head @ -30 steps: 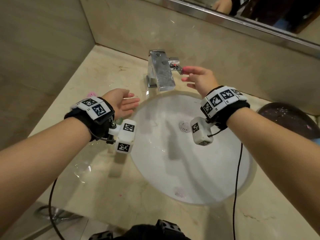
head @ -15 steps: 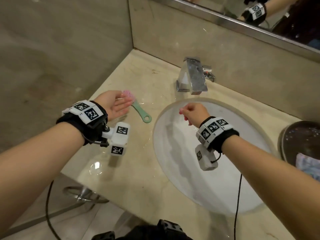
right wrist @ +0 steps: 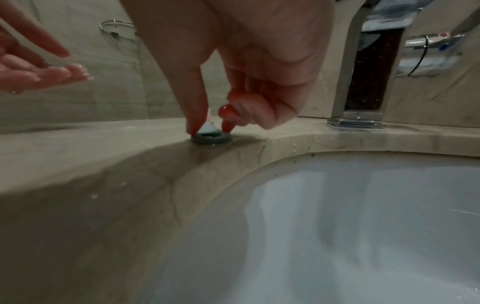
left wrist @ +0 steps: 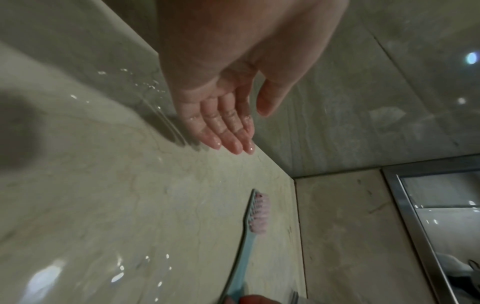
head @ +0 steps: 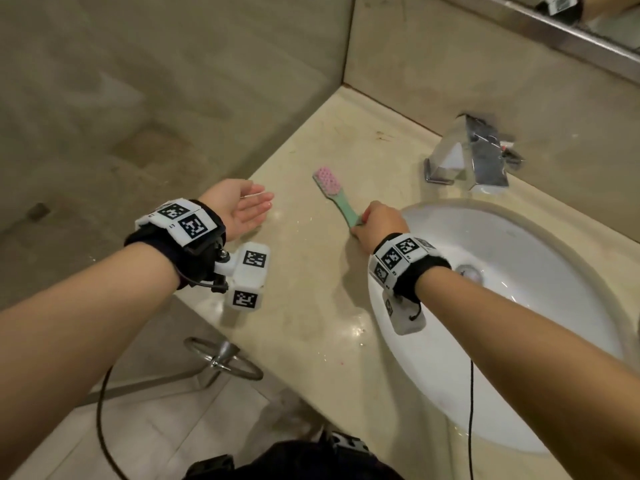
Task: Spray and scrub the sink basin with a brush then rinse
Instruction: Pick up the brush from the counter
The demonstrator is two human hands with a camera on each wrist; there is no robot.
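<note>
A brush [head: 334, 194] with a mint-green handle and pink bristles lies on the beige counter [head: 311, 306], left of the white sink basin [head: 519, 323]. My right hand [head: 375, 221] pinches the ring end of the handle [right wrist: 210, 137] between thumb and forefinger, with the brush still flat on the counter. Further left, my left hand [head: 242, 206] hovers palm up with wet, straight fingers [left wrist: 228, 131], holding nothing. The brush head [left wrist: 258, 214] shows beyond it in the left wrist view.
A chrome faucet [head: 474, 157] stands behind the basin, its drain [head: 469, 271] beside my right wrist. A wall [head: 138, 98] closes the counter's left side and a mirror [head: 595, 26] runs along the back. A metal ring holder [head: 221, 356] hangs below the counter edge.
My right hand left the faucet handle, crossed over the basin to the left and took the brush's handle end. The view swung left. My left hand stayed open, left of the brush.
</note>
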